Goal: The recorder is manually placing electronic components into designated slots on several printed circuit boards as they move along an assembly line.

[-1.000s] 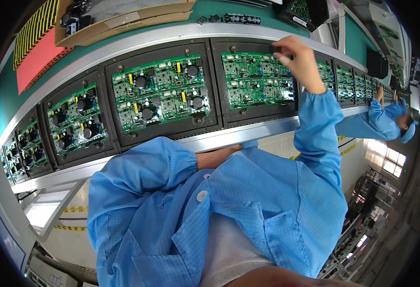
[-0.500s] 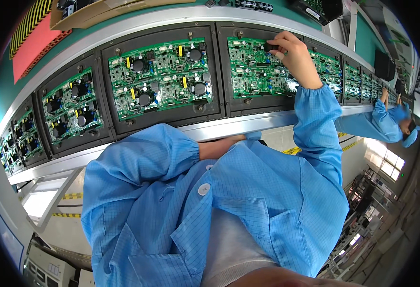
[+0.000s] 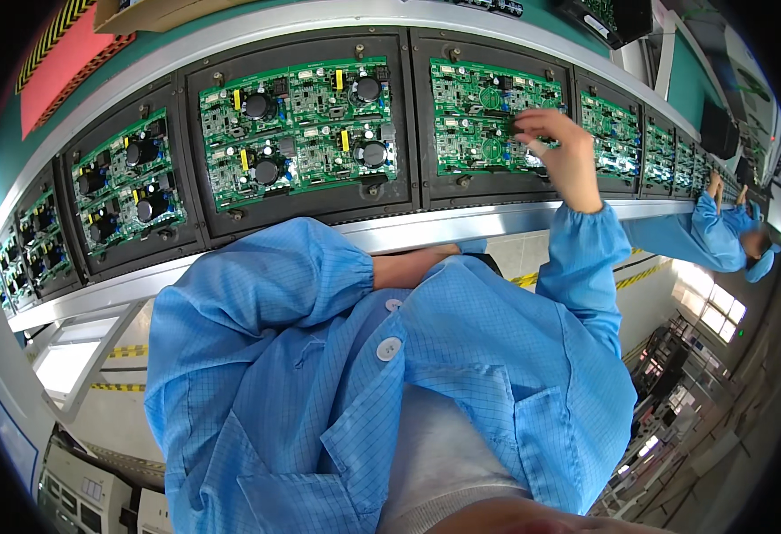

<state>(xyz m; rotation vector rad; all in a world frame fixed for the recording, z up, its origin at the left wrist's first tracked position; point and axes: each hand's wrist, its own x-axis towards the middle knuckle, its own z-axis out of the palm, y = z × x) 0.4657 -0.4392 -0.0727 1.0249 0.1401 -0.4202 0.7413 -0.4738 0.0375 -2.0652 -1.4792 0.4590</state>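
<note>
In the head view, the right hand (image 3: 568,156) reaches over the right half of a green circuit board panel (image 3: 470,125), its thumb and fingers bent toward each other. A dark bit shows at the fingertips, but whether they grasp it or it sits on the panel cannot be told. The left hand (image 3: 441,253) lies low in front of the chest, largely hidden by the blue smock (image 3: 275,329), so its grip cannot be told either.

The panel under the right hand lies flat in a black carrier frame (image 3: 497,185) and bears two round outlines, one above the other. Just left of it, a second circuit board panel (image 3: 297,133) carries large black round components (image 3: 368,88) and upright yellow components (image 3: 346,141). More framed panels run in a row to both sides, along a silver metal rail (image 3: 408,230) at the near edge.

Beyond the row, the green surface (image 3: 154,46) bears a cardboard box (image 3: 177,13), a pinkish-red sheet (image 3: 61,76) and, toward the right, a black bin (image 3: 599,22). Farther right, a co-worker (image 3: 720,231) in blue stands at the line, both arms stretched toward the panels.
</note>
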